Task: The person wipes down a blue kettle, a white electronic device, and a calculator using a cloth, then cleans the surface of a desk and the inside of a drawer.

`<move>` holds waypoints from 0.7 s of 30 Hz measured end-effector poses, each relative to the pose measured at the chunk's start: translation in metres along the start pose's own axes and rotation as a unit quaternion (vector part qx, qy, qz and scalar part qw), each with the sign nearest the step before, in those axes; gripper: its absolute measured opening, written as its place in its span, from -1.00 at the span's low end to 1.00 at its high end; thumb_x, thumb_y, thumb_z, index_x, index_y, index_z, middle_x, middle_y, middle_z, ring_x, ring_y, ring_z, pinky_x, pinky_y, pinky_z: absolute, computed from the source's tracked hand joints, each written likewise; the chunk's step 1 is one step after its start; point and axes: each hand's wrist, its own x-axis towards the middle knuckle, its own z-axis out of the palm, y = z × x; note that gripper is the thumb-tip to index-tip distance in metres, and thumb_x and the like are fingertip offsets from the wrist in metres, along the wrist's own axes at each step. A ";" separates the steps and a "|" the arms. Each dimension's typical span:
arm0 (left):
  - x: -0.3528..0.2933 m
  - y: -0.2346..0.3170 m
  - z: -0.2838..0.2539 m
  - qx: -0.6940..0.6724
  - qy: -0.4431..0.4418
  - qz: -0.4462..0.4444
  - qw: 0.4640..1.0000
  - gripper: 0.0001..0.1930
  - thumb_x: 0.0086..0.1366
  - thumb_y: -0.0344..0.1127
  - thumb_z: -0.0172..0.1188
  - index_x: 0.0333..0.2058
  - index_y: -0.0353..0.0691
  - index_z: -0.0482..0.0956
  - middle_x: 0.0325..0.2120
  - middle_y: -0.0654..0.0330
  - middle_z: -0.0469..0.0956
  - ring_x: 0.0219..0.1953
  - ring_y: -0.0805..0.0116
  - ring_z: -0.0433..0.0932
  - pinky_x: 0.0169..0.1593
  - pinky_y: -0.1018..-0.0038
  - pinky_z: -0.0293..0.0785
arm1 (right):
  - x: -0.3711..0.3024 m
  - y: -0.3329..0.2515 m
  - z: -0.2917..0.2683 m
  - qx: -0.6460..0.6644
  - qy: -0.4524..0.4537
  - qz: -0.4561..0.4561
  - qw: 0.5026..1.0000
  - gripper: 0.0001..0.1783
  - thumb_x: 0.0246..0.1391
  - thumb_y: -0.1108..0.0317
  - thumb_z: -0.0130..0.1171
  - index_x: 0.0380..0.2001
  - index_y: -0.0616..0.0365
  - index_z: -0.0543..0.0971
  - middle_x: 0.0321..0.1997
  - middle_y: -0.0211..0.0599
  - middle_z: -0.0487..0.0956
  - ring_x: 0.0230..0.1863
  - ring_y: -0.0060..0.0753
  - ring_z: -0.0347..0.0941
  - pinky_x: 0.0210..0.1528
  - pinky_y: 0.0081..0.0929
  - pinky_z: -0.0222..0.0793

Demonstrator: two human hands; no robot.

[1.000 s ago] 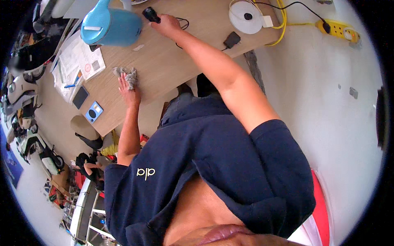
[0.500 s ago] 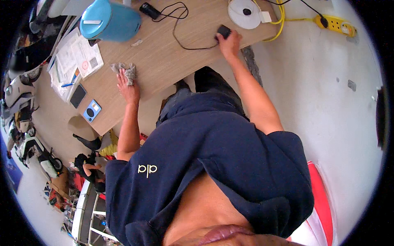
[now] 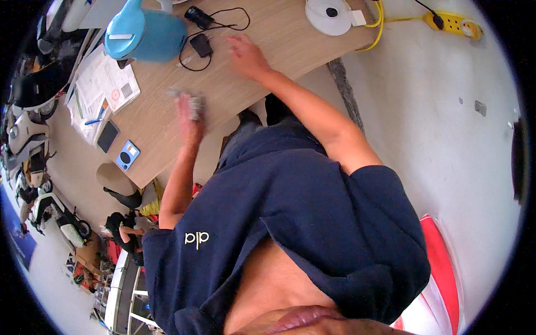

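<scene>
My left hand (image 3: 191, 121), blurred by motion, is on a crumpled grey cloth (image 3: 196, 105) against the wood-grain table (image 3: 268, 33). Bare of any load, my right hand (image 3: 249, 59) is over the table with its fingers stretched to the left, somewhat smeared. A black power adapter (image 3: 201, 46) with a thin cord lies just left of those fingers, apart from them. Behind the adapter is another black cylindrical device (image 3: 198, 17) with a looped cable. A small pale scrap (image 3: 184, 61) lies between the adapter and a blue kettle-like jug (image 3: 148, 36).
Papers (image 3: 114, 84) with a blue pen, a dark phone (image 3: 108, 137) and a light-blue gadget (image 3: 128, 154) occupy the table's left end. A white cable spool (image 3: 326, 22) sits far right, beside a yellow cord and power strip (image 3: 452, 25). A stool (image 3: 114, 177) stands off the left corner.
My right hand has carried the black adapter leftward, set it near the other black device and let it go. My left hand has slid the cloth slightly right.
</scene>
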 end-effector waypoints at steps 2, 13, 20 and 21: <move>0.004 0.031 0.018 0.004 -0.131 0.094 0.987 -0.31 0.20 -0.50 0.01 0.34 -0.29 0.11 0.38 0.00 0.08 0.43 -0.06 -0.02 0.41 0.10 0.03 | -0.018 0.021 -0.030 -0.015 0.032 0.006 0.999 -0.58 0.09 0.47 0.03 0.07 0.14 0.50 0.06 -0.07 0.46 0.01 0.07 0.44 0.04 -0.14 0.41; 0.170 0.168 0.092 0.010 -0.138 0.197 0.970 -0.21 0.17 -0.39 0.16 0.38 -0.15 0.06 0.42 0.18 0.02 0.44 0.09 -0.01 0.40 0.10 0.05 | -0.093 0.111 -0.166 -0.211 0.238 0.125 0.940 -0.45 0.12 0.36 0.19 0.19 0.25 0.39 0.17 0.07 0.40 0.24 0.08 0.30 0.26 -0.10 0.21; 0.292 0.200 0.126 0.010 -0.069 0.187 0.980 -0.27 0.16 -0.32 0.24 0.31 -0.18 0.19 0.36 0.16 0.15 0.38 0.08 0.12 0.33 0.11 0.16 | -0.003 0.155 -0.226 -0.295 0.281 0.117 0.906 -0.17 -0.02 0.33 0.36 0.27 0.39 0.23 0.29 0.18 0.27 0.33 0.16 0.16 0.35 -0.08 0.07; 0.302 0.200 0.127 0.012 -0.091 0.179 0.979 -0.27 0.15 -0.32 0.25 0.31 -0.17 0.20 0.35 0.16 0.15 0.38 0.07 0.12 0.33 0.13 0.17 | 0.006 0.152 -0.223 -0.265 0.295 0.152 0.905 -0.12 -0.04 0.34 0.37 0.29 0.39 0.18 0.29 0.18 0.27 0.31 0.16 0.16 0.35 -0.08 0.08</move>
